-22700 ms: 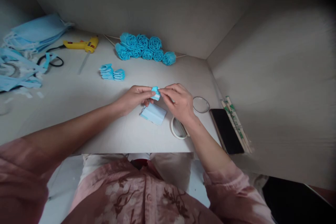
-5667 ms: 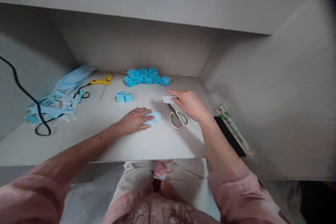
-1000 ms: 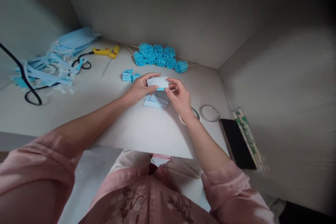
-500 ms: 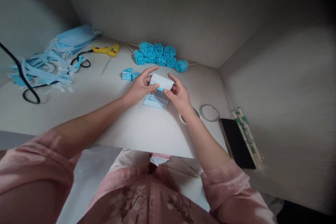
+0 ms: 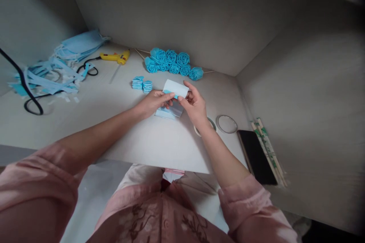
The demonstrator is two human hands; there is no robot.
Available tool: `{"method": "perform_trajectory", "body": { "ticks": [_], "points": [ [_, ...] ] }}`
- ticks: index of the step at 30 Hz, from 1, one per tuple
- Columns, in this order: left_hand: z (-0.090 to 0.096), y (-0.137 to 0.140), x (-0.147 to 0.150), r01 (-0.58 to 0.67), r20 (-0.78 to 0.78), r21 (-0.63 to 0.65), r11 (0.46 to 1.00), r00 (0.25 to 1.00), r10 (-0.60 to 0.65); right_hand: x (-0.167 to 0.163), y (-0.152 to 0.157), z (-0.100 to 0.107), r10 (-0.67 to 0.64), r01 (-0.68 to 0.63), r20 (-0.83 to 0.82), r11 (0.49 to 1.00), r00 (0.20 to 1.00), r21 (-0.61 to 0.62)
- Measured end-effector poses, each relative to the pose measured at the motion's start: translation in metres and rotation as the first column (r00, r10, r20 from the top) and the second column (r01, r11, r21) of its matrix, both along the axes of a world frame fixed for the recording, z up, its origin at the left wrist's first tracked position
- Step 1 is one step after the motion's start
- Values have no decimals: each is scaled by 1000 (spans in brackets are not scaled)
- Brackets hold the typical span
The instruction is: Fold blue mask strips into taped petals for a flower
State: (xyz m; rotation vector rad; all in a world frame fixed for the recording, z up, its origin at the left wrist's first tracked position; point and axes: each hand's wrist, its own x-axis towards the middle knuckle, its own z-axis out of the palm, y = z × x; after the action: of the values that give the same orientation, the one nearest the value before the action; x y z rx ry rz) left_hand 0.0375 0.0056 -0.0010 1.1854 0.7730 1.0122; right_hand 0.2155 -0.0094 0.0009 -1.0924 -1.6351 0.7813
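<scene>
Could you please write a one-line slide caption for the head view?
Both hands, left hand and right hand, pinch a pale blue rectangle above the table.

desk [image 5: 119,136] – pale, bare front | on it – glue gun [image 5: 114,57], blue roses [image 5: 171,62], phone [image 5: 256,155], chopsticks [image 5: 268,152]

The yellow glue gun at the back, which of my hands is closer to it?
Left. Your left hand lies below and right of the glue gun; your right hand is farther right.

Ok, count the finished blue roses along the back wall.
7 blue roses show, clustered at the back wall between the glue gun and the corner; more may hide behind.
</scene>
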Motion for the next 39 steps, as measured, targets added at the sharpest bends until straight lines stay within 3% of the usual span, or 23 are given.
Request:
{"method": "perform_trajectory", "body": {
  "ticks": [14,22,27,31,35,39],
  "points": [
    [2,0,0,60,96,-47,997,994,-56,0,1,1,50,-52,-58,998,997,-41],
    [9,-3,-1,56,177,-95,994,983,-38,1,0,0,7,-7,-4,1000,1000,-19],
    [8,-4,2,89,125,-84,992,989,-79,0,-2,0,-2,2,21,1000,1000,-9],
    [8,-3,2,34,98,-95,995,995,-25,0,-3,2,0,0,21,1000,1000,0],
    [11,0,0,-10,159,-139,990,987,32,6,-3,8,-39,33,51,994,998,107],
    [13,2,-3,22,218,-162,987,976,14,10,-2,12,-42,-23,218,958,975,287]
  ]
}}
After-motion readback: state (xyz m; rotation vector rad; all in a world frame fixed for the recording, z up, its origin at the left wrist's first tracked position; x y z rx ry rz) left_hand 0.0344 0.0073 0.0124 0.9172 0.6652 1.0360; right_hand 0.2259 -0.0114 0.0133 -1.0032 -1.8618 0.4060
